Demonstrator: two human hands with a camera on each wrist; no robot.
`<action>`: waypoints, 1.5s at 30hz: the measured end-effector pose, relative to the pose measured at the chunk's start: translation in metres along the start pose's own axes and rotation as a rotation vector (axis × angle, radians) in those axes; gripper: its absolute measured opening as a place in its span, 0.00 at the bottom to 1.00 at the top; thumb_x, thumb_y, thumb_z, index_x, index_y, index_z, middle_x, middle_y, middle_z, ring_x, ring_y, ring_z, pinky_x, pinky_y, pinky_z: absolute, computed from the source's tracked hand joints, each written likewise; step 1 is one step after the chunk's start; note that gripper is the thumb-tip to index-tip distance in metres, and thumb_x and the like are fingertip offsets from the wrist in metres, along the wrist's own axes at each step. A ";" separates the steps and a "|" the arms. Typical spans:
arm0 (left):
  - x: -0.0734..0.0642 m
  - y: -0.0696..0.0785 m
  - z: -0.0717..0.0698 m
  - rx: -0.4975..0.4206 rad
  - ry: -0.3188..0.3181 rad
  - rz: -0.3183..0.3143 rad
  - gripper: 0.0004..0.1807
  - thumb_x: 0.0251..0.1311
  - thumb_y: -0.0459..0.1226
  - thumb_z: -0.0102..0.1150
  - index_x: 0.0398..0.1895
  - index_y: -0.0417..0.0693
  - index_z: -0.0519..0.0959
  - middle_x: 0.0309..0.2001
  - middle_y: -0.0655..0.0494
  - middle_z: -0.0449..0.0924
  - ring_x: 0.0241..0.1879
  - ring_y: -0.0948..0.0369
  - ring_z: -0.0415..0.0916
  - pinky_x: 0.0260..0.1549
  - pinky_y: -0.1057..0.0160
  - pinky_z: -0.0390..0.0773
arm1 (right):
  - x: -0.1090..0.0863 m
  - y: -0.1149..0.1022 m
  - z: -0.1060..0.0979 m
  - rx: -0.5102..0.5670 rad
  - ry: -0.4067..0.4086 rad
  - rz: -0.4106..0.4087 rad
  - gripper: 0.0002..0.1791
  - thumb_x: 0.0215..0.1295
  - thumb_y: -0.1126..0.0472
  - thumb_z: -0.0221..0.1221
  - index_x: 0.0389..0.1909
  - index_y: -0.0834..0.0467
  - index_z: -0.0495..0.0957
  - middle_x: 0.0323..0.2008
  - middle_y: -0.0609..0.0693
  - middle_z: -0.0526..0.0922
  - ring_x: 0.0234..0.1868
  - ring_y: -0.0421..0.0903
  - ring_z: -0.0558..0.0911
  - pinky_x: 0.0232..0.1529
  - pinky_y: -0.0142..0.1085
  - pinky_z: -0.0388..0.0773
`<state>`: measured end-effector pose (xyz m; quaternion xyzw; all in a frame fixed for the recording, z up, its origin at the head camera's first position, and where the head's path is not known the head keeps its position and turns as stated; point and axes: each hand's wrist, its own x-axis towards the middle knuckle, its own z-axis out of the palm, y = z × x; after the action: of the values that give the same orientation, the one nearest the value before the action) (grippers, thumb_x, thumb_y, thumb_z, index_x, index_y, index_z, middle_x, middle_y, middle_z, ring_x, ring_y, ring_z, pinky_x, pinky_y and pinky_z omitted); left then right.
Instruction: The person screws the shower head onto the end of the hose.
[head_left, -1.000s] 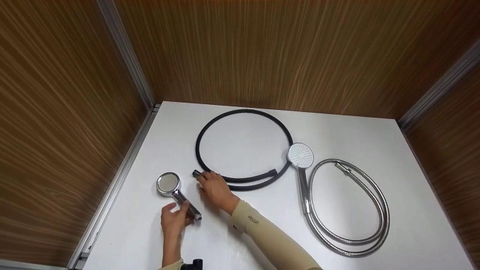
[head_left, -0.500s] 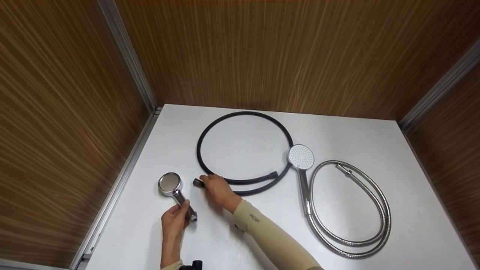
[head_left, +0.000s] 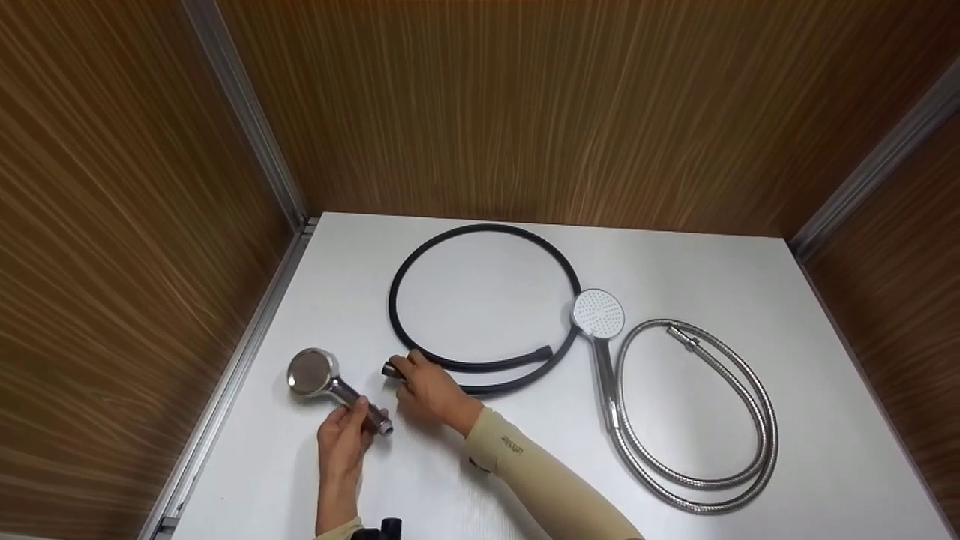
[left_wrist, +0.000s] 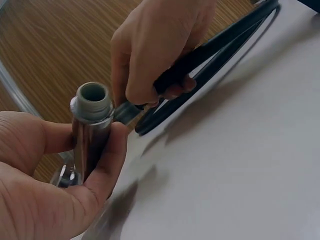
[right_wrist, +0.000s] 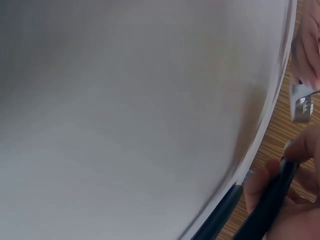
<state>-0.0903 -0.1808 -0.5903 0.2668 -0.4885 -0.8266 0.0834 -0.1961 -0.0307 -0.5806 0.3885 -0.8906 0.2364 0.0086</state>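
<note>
My left hand point(head_left: 341, 446) pinches the handle of a chrome shower head point(head_left: 310, 373) between thumb and fingers. Its round face lies toward the far left, and the threaded handle end point(left_wrist: 93, 100) points up toward the left wrist camera. Just to the right, my right hand point(head_left: 431, 388) grips a black shower hose point(head_left: 484, 229) near one end. That hose's end fitting point(head_left: 390, 370) sticks out past the fingers, close to the threaded end but apart from it in the head view. The rest of the hose lies in a big loop on the white table point(head_left: 480, 300).
A second shower head point(head_left: 598, 313) with a white face rests over the black hose's right side. Beside it lies a coiled silver metal hose point(head_left: 769, 420). The hose's other end point(head_left: 544, 352) lies inside the loop. Wood-grain panels point(head_left: 510, 112) stand around the table.
The left hand has turned the shower head, so its face swung left and its threaded end rose toward the right hand. The right hand drew the hose end slightly nearer.
</note>
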 end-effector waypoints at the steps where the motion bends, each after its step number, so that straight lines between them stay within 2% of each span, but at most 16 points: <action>1: 0.000 0.001 0.000 -0.011 -0.002 0.015 0.14 0.76 0.32 0.58 0.53 0.27 0.71 0.32 0.54 0.86 0.33 0.62 0.88 0.40 0.65 0.90 | 0.000 -0.001 0.000 -0.003 0.007 -0.007 0.23 0.74 0.61 0.61 0.67 0.60 0.75 0.48 0.55 0.81 0.42 0.46 0.84 0.46 0.38 0.86; 4: 0.001 0.007 0.000 -0.057 0.002 0.055 0.12 0.77 0.30 0.55 0.54 0.31 0.66 0.32 0.53 0.84 0.33 0.62 0.87 0.40 0.64 0.90 | -0.001 -0.004 0.000 -0.036 0.037 -0.028 0.21 0.79 0.54 0.59 0.65 0.59 0.77 0.48 0.54 0.85 0.44 0.48 0.86 0.48 0.39 0.87; 8: 0.003 0.014 -0.002 -0.100 0.041 0.088 0.16 0.77 0.30 0.54 0.57 0.34 0.61 0.34 0.51 0.82 0.33 0.61 0.87 0.40 0.62 0.91 | -0.003 -0.007 0.001 -0.071 0.050 -0.035 0.22 0.82 0.48 0.55 0.66 0.56 0.77 0.46 0.52 0.88 0.42 0.48 0.88 0.44 0.40 0.87; 13: 0.005 0.021 -0.004 -0.108 0.123 0.129 0.23 0.77 0.33 0.55 0.63 0.37 0.55 0.36 0.54 0.82 0.32 0.62 0.88 0.33 0.64 0.90 | -0.006 -0.011 0.002 -0.093 0.050 -0.054 0.21 0.83 0.44 0.52 0.65 0.52 0.78 0.43 0.48 0.90 0.38 0.45 0.89 0.39 0.39 0.87; 18: 0.009 0.024 -0.002 -0.148 0.171 0.182 0.27 0.76 0.32 0.56 0.66 0.36 0.53 0.39 0.52 0.81 0.34 0.62 0.87 0.34 0.63 0.91 | -0.006 -0.010 0.002 -0.086 0.048 -0.077 0.19 0.82 0.45 0.53 0.61 0.51 0.79 0.39 0.46 0.90 0.34 0.42 0.87 0.37 0.38 0.86; 22: 0.011 0.026 0.002 -0.199 0.181 0.221 0.24 0.74 0.29 0.57 0.63 0.37 0.55 0.39 0.50 0.82 0.36 0.61 0.87 0.34 0.62 0.91 | -0.006 -0.009 0.001 -0.066 0.039 -0.106 0.18 0.82 0.46 0.54 0.60 0.52 0.79 0.36 0.45 0.89 0.30 0.39 0.81 0.33 0.34 0.82; 28: 0.011 0.027 0.008 -0.197 0.179 0.242 0.23 0.73 0.28 0.59 0.62 0.38 0.58 0.37 0.51 0.84 0.35 0.60 0.88 0.35 0.60 0.92 | -0.006 -0.010 -0.001 -0.057 0.026 -0.121 0.18 0.81 0.46 0.55 0.61 0.52 0.78 0.36 0.45 0.89 0.29 0.37 0.78 0.32 0.32 0.81; 33: 0.010 0.025 0.012 -0.209 0.178 0.272 0.22 0.72 0.27 0.59 0.60 0.37 0.59 0.34 0.52 0.85 0.32 0.59 0.88 0.31 0.60 0.91 | -0.007 -0.010 -0.002 -0.057 0.028 -0.121 0.16 0.80 0.47 0.57 0.58 0.52 0.78 0.31 0.44 0.84 0.28 0.36 0.73 0.28 0.31 0.76; 45: 0.012 0.023 0.017 -0.215 0.178 0.290 0.23 0.71 0.26 0.59 0.60 0.37 0.59 0.35 0.52 0.86 0.36 0.61 0.88 0.33 0.60 0.91 | -0.008 -0.010 -0.002 -0.039 -0.012 -0.145 0.16 0.80 0.44 0.57 0.52 0.51 0.81 0.31 0.41 0.84 0.28 0.36 0.74 0.30 0.30 0.74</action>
<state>-0.1120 -0.1839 -0.5685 0.2550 -0.4212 -0.8267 0.2723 -0.1841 -0.0301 -0.5759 0.4532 -0.8646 0.2154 0.0278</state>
